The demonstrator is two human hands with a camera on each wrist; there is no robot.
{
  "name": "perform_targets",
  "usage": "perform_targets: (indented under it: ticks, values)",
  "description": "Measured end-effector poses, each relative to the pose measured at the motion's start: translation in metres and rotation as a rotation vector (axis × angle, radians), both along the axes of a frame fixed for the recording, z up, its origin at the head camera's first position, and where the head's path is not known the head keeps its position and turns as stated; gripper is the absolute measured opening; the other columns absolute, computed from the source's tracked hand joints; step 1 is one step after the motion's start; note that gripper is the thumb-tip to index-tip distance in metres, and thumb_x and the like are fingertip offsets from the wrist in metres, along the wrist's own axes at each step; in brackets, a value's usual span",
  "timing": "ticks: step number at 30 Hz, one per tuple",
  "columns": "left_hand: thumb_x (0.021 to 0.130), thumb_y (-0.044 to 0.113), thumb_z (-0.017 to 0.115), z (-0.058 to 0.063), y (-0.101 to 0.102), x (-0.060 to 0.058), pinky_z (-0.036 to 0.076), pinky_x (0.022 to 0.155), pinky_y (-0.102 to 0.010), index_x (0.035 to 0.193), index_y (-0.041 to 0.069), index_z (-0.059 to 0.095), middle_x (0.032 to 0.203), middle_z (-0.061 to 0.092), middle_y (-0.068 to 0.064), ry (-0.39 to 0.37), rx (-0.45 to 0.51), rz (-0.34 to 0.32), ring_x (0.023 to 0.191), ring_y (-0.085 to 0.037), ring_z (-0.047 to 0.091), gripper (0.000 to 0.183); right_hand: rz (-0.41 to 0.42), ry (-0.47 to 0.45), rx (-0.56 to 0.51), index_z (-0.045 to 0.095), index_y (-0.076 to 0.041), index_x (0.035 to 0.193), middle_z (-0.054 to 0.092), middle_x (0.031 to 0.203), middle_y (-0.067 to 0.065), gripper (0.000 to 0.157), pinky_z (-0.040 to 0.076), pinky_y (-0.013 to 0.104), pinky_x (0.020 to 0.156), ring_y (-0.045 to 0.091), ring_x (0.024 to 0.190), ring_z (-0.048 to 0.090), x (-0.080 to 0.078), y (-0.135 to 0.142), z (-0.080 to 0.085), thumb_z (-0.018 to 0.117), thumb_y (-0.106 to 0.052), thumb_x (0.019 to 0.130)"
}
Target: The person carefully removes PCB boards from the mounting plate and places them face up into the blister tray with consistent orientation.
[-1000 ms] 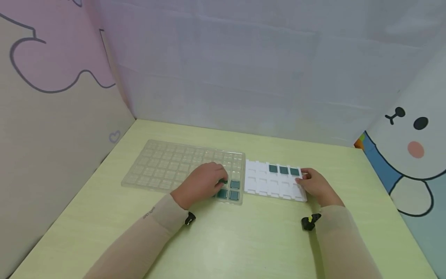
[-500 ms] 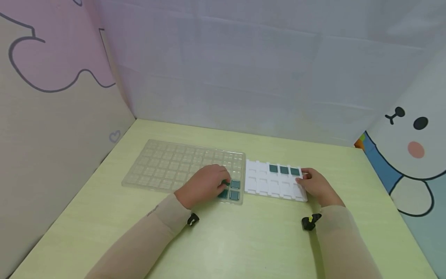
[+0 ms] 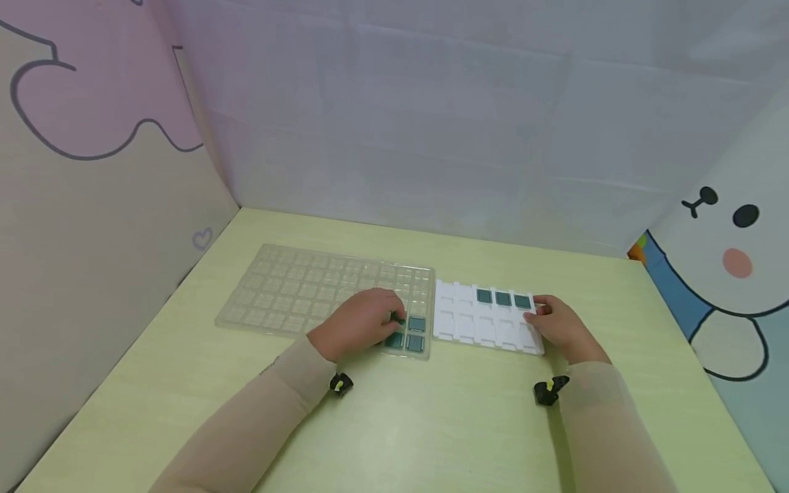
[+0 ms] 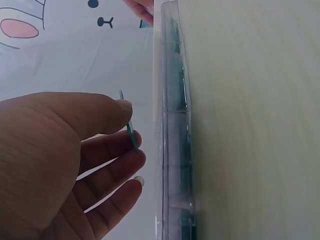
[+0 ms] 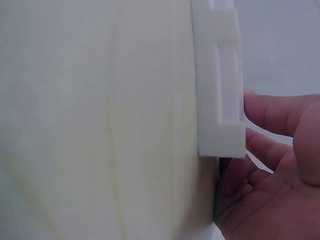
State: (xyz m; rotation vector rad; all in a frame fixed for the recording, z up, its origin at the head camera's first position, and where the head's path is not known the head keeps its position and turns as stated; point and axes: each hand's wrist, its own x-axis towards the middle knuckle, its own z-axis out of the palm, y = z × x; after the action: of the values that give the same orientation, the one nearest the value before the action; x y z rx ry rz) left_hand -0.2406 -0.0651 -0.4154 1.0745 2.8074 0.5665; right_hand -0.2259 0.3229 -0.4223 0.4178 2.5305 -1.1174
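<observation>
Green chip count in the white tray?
3, all in the white tray, far row, right end: left chip, middle chip, right chip, side by side. None seems hidden.

The long left sleeve (image 3: 246, 418) is beige with a small dark marking (image 3: 269, 365), the right sleeve (image 3: 613, 424) beige; each cuff (image 3: 314, 359) has a black-and-yellow camera (image 3: 545, 393).

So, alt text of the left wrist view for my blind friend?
A left hand pinches a thin green piece, seen edge-on, beside a clear tray with more green pieces showing through its side. Part of the right hand shows above.
</observation>
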Motion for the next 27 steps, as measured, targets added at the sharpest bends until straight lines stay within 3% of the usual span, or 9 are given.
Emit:
perform_targets:
  ticks: [9,27]
  values:
    - [0.097,0.015,0.073,-0.0058,-0.0002,-0.0055,0.050,0.096,-0.032,0.108,0.015,0.075,0.110,0.069,0.007,-0.042,0.017,0.009,0.103,-0.013,0.061,0.011,0.002,0.000,0.001,0.027,0.002,0.159,0.038,0.144,0.028,0.067,0.037,0.059,0.106,0.042,0.122,0.039,0.0003,0.0023,-0.0010,0.057,-0.027,0.106]
    - [0.096,0.012,0.073,0.0012,0.0038,-0.0047,0.052,0.091,-0.033,0.104,0.014,0.075,0.106,0.070,0.004,-0.048,-0.018,0.006,0.097,-0.014,0.063,0.009,0.015,0.007,-0.014,0.027,0.001,0.159,0.038,0.143,0.026,0.066,0.036,0.060,0.104,0.042,0.122,0.038,0.0007,0.0017,-0.0009,0.056,-0.027,0.107]
